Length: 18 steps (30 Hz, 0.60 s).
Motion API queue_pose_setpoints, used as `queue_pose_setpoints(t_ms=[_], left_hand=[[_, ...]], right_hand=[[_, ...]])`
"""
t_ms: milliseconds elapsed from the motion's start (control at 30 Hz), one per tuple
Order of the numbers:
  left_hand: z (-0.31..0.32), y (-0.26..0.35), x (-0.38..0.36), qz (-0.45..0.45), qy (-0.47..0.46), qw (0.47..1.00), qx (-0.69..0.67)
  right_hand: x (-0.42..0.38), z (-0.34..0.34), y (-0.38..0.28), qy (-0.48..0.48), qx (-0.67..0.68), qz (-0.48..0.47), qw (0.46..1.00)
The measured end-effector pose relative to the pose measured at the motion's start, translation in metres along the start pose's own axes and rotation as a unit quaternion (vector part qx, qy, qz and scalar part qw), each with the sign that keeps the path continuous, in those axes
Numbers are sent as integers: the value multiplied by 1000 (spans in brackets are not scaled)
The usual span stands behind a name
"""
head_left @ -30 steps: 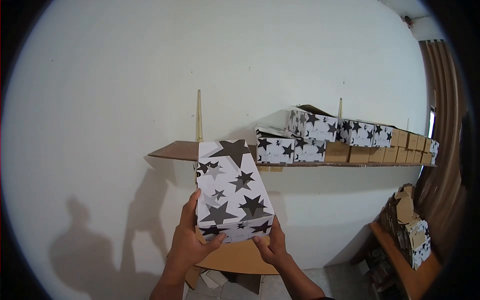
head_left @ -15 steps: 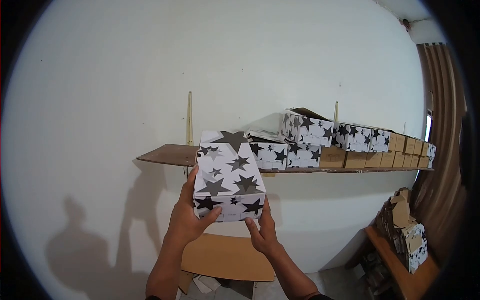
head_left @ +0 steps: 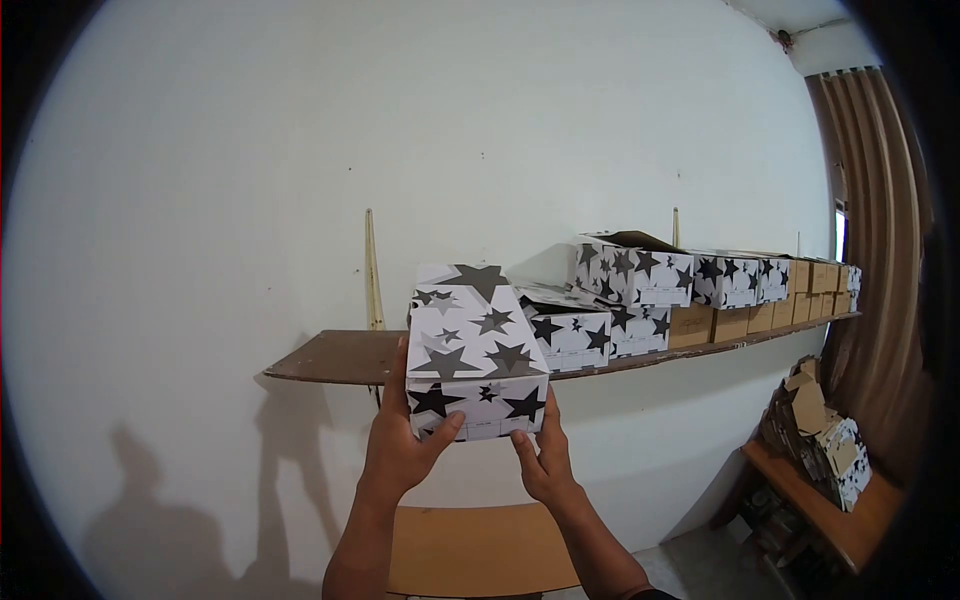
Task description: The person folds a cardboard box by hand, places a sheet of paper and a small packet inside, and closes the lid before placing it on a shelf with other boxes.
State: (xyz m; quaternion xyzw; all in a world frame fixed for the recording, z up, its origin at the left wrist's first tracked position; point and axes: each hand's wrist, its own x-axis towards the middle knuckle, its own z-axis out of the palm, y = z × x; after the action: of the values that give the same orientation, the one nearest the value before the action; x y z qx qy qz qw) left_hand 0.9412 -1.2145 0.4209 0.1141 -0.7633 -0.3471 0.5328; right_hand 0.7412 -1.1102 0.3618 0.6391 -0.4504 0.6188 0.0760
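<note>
A white cardboard box (head_left: 478,340) printed with black and grey stars is held between my two hands, its lid closed. My left hand (head_left: 405,440) grips the lower left side, thumb across the front face. On the lower right corner, my right hand (head_left: 543,455) grips with its thumb at the front bottom edge. The box overlaps the brown wall shelf (head_left: 330,355) in this view, covering part of its front edge. Just right of it on the shelf sits another star-printed box (head_left: 568,338) with its top flap slightly raised.
More star boxes (head_left: 640,275) and plain brown boxes (head_left: 735,325) stand stacked along the shelf to the right. Below is a brown tabletop (head_left: 480,550). At the lower right, flattened cardboard (head_left: 820,430) leans on a wooden bench (head_left: 850,535) near a brown curtain (head_left: 875,200).
My hands and the box have shifted slightly right in view. The shelf's near part appears lower and larger, and the camera view has moved. The grip on the box is the same.
</note>
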Motion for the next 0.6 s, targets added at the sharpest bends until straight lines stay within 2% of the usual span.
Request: queue_pose_setpoints(t_ms=[133,233,433,600], left_hand=[[-1,26,-10,-38,3,999,9],[-4,44,-19,-34,10,997,71],[-9,52,-28,-43,-10,998,40],[-11,61,-42,-59,-2,997,59]], right_hand=[[-2,-2,-15,-3,33,15,999],[-3,-10,-36,-6,91,29,995],[-13,1,-42,34,94,38,994],[-17,7,-67,120,127,32,984]])
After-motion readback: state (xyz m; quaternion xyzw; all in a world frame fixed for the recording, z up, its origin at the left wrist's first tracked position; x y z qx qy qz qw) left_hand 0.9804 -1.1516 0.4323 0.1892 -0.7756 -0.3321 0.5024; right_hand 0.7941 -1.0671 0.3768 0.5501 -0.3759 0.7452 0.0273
